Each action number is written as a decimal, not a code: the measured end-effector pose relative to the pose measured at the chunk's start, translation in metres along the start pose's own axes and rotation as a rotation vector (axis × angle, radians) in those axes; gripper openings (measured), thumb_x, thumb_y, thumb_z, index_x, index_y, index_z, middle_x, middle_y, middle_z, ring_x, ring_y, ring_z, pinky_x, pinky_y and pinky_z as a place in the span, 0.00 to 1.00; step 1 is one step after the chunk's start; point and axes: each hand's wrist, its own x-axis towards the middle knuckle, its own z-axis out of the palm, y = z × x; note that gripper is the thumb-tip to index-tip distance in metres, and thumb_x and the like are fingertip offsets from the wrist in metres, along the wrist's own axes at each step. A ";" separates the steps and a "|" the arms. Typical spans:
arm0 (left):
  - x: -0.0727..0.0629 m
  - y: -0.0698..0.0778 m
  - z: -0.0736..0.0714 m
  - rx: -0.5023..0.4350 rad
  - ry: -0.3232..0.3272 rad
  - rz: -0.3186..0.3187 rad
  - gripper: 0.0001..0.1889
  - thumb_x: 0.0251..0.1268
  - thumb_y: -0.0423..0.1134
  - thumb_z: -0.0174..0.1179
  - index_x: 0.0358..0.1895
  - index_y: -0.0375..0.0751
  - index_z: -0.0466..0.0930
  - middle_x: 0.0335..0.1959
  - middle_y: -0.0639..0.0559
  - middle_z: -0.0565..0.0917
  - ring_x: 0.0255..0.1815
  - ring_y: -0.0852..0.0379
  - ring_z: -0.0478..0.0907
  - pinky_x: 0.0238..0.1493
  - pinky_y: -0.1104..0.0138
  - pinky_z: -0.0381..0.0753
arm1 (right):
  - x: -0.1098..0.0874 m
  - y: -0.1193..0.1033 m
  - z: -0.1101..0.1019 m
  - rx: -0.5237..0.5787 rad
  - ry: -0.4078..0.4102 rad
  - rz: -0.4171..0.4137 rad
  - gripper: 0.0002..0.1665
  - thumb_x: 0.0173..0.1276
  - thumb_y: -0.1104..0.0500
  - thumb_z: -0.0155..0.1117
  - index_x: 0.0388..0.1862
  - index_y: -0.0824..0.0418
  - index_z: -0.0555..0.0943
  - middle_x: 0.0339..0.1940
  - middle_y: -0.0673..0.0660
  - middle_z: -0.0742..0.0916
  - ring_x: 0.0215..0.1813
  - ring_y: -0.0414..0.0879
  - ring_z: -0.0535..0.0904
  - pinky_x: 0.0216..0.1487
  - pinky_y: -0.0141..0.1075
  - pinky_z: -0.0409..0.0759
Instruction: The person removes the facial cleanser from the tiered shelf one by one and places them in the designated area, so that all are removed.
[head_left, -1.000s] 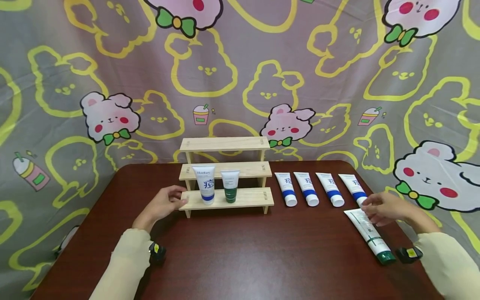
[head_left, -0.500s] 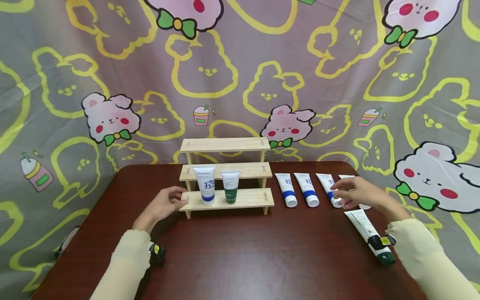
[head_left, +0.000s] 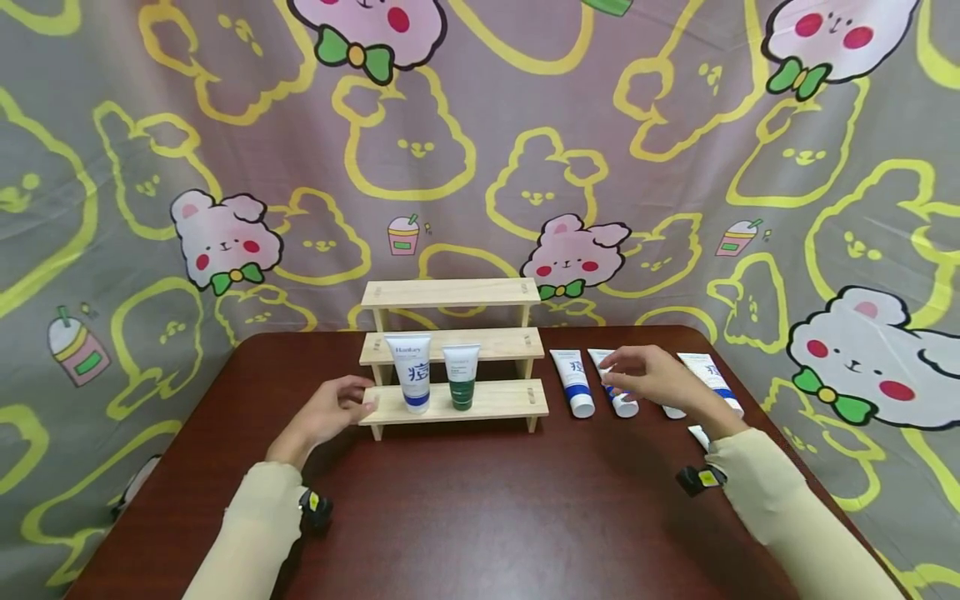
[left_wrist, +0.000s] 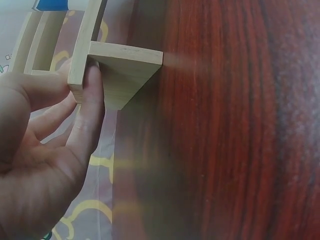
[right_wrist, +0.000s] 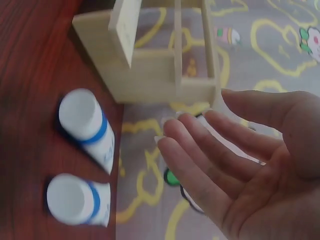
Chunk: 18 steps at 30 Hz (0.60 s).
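Note:
My left hand (head_left: 326, 412) pinches the left end of the lowest step of a three-tier wooden display shelf (head_left: 498, 398). In the left wrist view, the thumb lies on the board (left_wrist: 79, 50) and a finger curls beneath it. A white-and-blue tube (head_left: 408, 367) and a smaller white-and-green tube (head_left: 461, 379) stand cap-down on that step. My right hand (head_left: 652, 379) holds nothing, its fingers loosely bent, over the row of white-and-blue tubes right of the shelf. The right wrist view shows its palm (right_wrist: 270, 200) with fingers spread.
Several white-and-blue tubes, including a leftmost tube (head_left: 573, 385) and a rightmost tube (head_left: 711, 379), lie on the dark wooden table (head_left: 480, 517). Another white tube (head_left: 699, 437) is mostly hidden behind my right wrist. A patterned curtain (head_left: 480, 117) hangs behind.
My right hand has moved left, from beside the rightmost tubes to over the middle of the row. The left hand keeps its grip on the shelf; the tubes stay in place.

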 end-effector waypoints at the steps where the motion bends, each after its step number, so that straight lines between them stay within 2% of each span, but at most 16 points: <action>1: 0.000 0.000 0.000 0.003 -0.001 0.003 0.21 0.66 0.28 0.65 0.60 0.26 0.74 0.45 0.37 0.80 0.41 0.49 0.80 0.37 0.64 0.81 | 0.003 -0.002 0.004 0.000 -0.001 -0.008 0.16 0.71 0.58 0.67 0.52 0.66 0.82 0.45 0.63 0.86 0.39 0.58 0.85 0.38 0.46 0.85; 7: 0.000 0.001 -0.001 -0.014 -0.002 0.005 0.22 0.66 0.28 0.65 0.61 0.26 0.73 0.46 0.37 0.80 0.40 0.50 0.80 0.38 0.64 0.81 | 0.019 -0.015 0.030 0.051 0.009 -0.054 0.14 0.71 0.60 0.67 0.52 0.65 0.82 0.44 0.61 0.86 0.38 0.58 0.85 0.39 0.48 0.85; 11: -0.001 0.002 0.000 -0.035 -0.005 0.006 0.22 0.65 0.28 0.66 0.60 0.25 0.73 0.45 0.36 0.80 0.40 0.51 0.80 0.38 0.64 0.82 | 0.029 -0.024 0.046 0.060 0.020 -0.121 0.14 0.71 0.60 0.68 0.52 0.64 0.83 0.43 0.60 0.87 0.39 0.58 0.85 0.39 0.47 0.85; 15: -0.003 0.004 0.001 -0.034 -0.001 0.003 0.22 0.65 0.27 0.66 0.60 0.24 0.73 0.45 0.36 0.80 0.40 0.50 0.80 0.37 0.64 0.81 | 0.039 -0.035 0.062 0.086 0.027 -0.181 0.14 0.71 0.60 0.68 0.51 0.65 0.82 0.43 0.60 0.87 0.40 0.53 0.85 0.39 0.44 0.85; 18: -0.004 0.005 0.001 -0.026 -0.003 0.001 0.23 0.65 0.28 0.66 0.61 0.24 0.73 0.46 0.36 0.80 0.40 0.49 0.80 0.37 0.64 0.81 | 0.046 -0.043 0.074 0.070 0.057 -0.199 0.16 0.70 0.60 0.69 0.53 0.65 0.82 0.43 0.57 0.87 0.42 0.50 0.84 0.43 0.44 0.84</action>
